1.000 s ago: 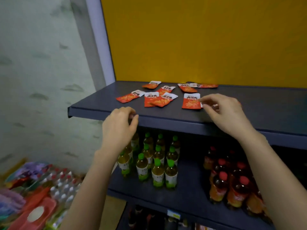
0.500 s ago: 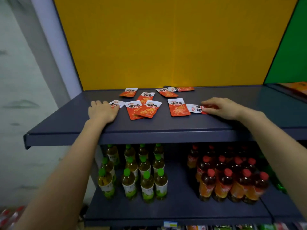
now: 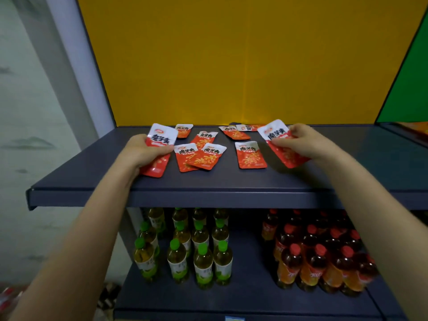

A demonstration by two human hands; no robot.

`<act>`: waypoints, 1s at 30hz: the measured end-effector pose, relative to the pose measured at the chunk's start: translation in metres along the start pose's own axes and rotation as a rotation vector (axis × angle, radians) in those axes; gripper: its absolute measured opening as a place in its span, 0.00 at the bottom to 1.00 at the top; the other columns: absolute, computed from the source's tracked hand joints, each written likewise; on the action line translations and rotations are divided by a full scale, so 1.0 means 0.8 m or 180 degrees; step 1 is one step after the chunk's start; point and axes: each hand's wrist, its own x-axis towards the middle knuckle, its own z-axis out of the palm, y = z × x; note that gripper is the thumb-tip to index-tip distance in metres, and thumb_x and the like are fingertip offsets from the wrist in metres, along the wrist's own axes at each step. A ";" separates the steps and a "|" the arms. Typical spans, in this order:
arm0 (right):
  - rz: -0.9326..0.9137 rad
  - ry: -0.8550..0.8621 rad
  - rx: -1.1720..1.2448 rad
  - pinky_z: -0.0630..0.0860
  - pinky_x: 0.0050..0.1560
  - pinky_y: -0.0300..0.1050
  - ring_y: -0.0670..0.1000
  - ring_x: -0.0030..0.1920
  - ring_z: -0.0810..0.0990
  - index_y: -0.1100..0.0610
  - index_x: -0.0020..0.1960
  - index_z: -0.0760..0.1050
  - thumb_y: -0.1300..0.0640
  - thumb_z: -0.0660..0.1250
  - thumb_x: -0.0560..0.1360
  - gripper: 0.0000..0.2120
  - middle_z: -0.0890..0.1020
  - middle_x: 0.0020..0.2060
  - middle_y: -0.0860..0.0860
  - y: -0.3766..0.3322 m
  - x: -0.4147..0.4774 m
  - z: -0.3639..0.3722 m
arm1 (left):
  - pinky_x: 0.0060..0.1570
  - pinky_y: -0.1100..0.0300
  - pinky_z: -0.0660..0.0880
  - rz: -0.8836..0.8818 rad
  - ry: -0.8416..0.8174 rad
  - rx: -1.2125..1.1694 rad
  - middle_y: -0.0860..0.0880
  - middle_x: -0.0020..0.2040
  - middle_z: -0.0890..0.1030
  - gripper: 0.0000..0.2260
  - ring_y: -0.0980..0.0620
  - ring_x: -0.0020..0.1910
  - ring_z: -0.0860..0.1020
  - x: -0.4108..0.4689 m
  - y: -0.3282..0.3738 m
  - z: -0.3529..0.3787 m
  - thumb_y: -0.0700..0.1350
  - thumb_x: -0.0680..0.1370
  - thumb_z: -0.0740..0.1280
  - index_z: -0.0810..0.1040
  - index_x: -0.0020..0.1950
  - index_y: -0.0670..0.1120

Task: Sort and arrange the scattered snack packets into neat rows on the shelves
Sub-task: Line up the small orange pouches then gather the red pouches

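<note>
Head view is showing a yellow back panel point(image 3: 231, 61) rising behind the dark upper shelf point(image 3: 231, 181), where I am reaching with both arms stretched forward. Green-capped bottles point(image 3: 201, 262) and red-capped bottles point(image 3: 319, 262) are standing in blocks on the lower shelf point(image 3: 250, 295) beneath my forearms. Loose snack packets point(image 3: 251, 156) are lying scattered between my hands, two of them overlapping. My left hand point(image 3: 143, 151) is gripping the left packet point(image 3: 162, 137), its top tilting up; my right hand point(image 3: 305, 142) is pinching the right packet point(image 3: 274, 133), likewise tilted.

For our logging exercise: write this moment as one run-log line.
left hand: grips left packet | right hand: grips right packet | other packets: scattered on shelf | rows: none yet
</note>
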 end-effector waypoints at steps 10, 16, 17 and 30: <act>0.0230 0.0489 -0.1105 0.65 0.65 0.52 0.60 0.69 0.65 0.62 0.68 0.64 0.40 0.67 0.71 0.35 0.70 0.67 0.59 -0.012 0.016 0.088 | 0.68 0.49 0.60 -0.0172 0.0351 0.1655 0.38 0.72 0.63 0.41 0.40 0.72 0.60 0.020 0.011 0.073 0.61 0.70 0.69 0.59 0.72 0.37; 0.0176 0.0382 -0.0945 0.70 0.59 0.51 0.60 0.64 0.73 0.61 0.64 0.64 0.44 0.69 0.71 0.30 0.75 0.62 0.58 -0.011 0.016 0.085 | 0.60 0.53 0.71 -0.0243 -0.0135 0.1188 0.42 0.67 0.72 0.40 0.42 0.65 0.72 0.026 0.020 0.065 0.52 0.65 0.77 0.64 0.70 0.38; 0.0165 0.0396 -0.0868 0.70 0.59 0.50 0.59 0.64 0.73 0.61 0.65 0.64 0.45 0.70 0.71 0.30 0.75 0.63 0.58 -0.011 0.014 0.084 | 0.56 0.54 0.71 -0.0247 -0.0127 0.1066 0.42 0.66 0.73 0.36 0.43 0.64 0.73 0.025 0.022 0.063 0.49 0.66 0.77 0.67 0.68 0.38; 0.0054 0.0597 -0.0589 0.71 0.57 0.51 0.58 0.58 0.76 0.58 0.56 0.75 0.48 0.71 0.71 0.19 0.80 0.56 0.56 -0.011 -0.001 0.065 | 0.50 0.55 0.79 0.0482 -0.0394 0.0093 0.40 0.54 0.82 0.10 0.48 0.45 0.82 0.007 0.038 0.102 0.43 0.72 0.72 0.79 0.51 0.41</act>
